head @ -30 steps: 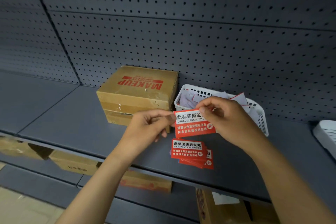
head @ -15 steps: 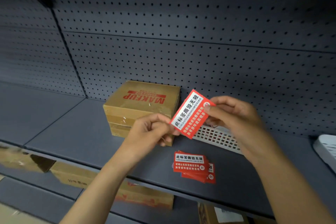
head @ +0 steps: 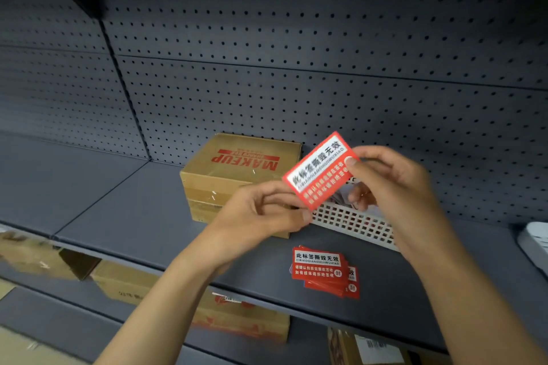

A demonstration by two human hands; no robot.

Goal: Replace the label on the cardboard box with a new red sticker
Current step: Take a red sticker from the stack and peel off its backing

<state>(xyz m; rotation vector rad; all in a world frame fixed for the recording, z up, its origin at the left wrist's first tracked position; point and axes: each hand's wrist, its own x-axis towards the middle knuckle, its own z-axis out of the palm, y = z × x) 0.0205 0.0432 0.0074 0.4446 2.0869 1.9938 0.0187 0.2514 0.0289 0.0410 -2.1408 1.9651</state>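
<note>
A brown cardboard box printed "MAKEUP" in red sits on the grey shelf, against the pegboard. In front of it I hold a red sticker with white text, tilted up to the right. My left hand pinches its lower left corner. My right hand pinches its upper right corner with thumb and fingers. The sticker covers part of the box's right edge. A small stack of red stickers lies flat on the shelf below my hands.
A white perforated basket holding paper scraps stands right of the box, partly behind my hands. Another white item shows at the right edge. More cardboard boxes sit on the lower shelf. Grey pegboard forms the back wall.
The sticker has turned from level to tilted, its right end raised. Both hands keep hold of it. The view has tipped upward, so the shelf and box sit lower in frame.
</note>
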